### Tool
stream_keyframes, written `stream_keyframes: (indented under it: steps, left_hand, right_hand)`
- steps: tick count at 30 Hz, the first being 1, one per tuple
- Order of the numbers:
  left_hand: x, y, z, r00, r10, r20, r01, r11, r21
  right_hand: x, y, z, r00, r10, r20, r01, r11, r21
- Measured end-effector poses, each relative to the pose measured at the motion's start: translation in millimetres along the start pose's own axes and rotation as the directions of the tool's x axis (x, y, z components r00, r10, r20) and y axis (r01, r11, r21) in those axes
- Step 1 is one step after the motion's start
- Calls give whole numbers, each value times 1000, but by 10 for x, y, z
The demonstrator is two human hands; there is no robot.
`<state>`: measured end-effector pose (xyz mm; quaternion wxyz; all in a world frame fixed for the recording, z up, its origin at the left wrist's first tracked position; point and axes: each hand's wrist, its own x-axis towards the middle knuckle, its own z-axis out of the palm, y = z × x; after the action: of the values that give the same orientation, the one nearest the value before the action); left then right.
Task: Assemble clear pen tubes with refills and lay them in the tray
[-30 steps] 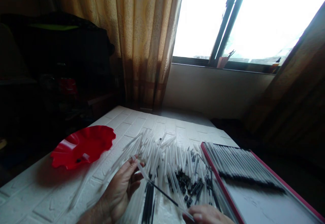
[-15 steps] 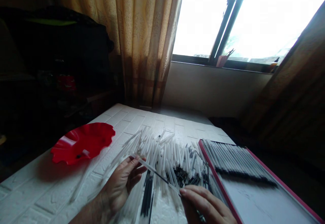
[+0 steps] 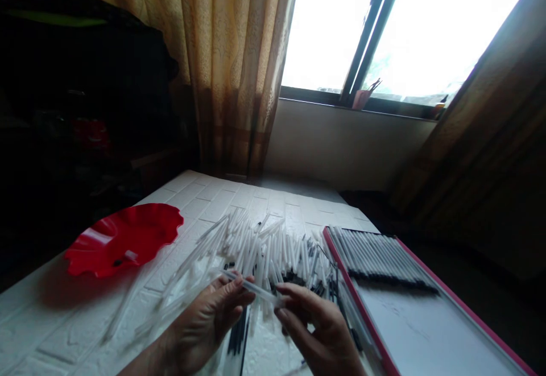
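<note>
White brick-pattern table (image 3: 273, 201) | left hand (image 3: 205, 326) curled, pinching clear tube (image 3: 256, 289) | right hand (image 3: 318, 333) curled, pinching its other end

bare tabletop (image 3: 63, 319) left of tube pile (image 3: 264, 248), red bowl (image 3: 123, 239) beyond, tray (image 3: 409, 319) hemming right

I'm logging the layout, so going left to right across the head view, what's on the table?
Red dish → left hand → right hand → red-edged tray. The two hands hold one clear tube between them.
</note>
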<state>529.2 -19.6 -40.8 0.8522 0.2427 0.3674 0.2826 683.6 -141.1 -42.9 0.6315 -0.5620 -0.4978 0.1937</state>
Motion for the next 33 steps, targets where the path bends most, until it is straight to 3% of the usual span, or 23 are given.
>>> stream_keyframes:
  steps: [4, 6, 8, 11, 13, 15, 18, 21, 24, 26, 28, 30, 33]
  left_hand:
    - [-45, -15, 14, 996, -60, 67, 52, 992, 114]
    - [-34, 17, 6, 990, 6, 138, -32, 982, 187]
    - [-23, 48, -7, 962, 160, 222, -225, 925, 306]
    - [-61, 41, -18, 867, 341, 362, -496, 649, 577]
    - [-119, -8, -13, 826, 337, 453, -564, 465, 683]
    - [-170, -78, -8, 791, 294, 537, -612, 386, 690]
    - [-184, -182, -22, 759, 249, 602, -648, 382, 659]
    - [-120, -241, -70, 793, 230, 563, -599, 457, 657]
    - [-22, -251, -122, 826, 250, 505, -554, 527, 645]
    - [36, -254, -145, 834, 270, 481, -544, 556, 629]
    - [78, -271, -156, 845, 275, 458, -524, 597, 608]
    - [106, -302, -163, 858, 276, 432, -501, 633, 590]
    - [129, -341, -174, 863, 243, 443, -487, 632, 603]
  right_hand:
    - [68, -97, -192, 986, 102, -132, -94, 993, 68]
    - [113, -128, -329, 972, 113, -204, -100, 992, 73]
    - [147, -149, -418, 971, 138, -196, -131, 990, 50]
    - [162, -174, -401, 983, 184, -18, -185, 982, -37]
    - [153, -185, -323, 975, 200, 100, -193, 978, -75]
    - [140, -186, -244, 961, 224, 164, -218, 974, -56]
    - [136, -162, -208, 940, 268, 213, -277, 961, 12]
    - [168, -111, -310, 947, 269, 175, -275, 961, 11]
    - [225, -45, -490, 976, 200, 88, -175, 958, -226]
    - [260, -11, -593, 978, 166, 129, -80, 860, -505]
    - [284, 3, -651, 950, 212, 228, 27, 674, -738]
    - [297, -4, -657, 912, 283, 297, 114, 521, -846]
    - [305, -19, -606, 887, 330, 321, 160, 433, -887]
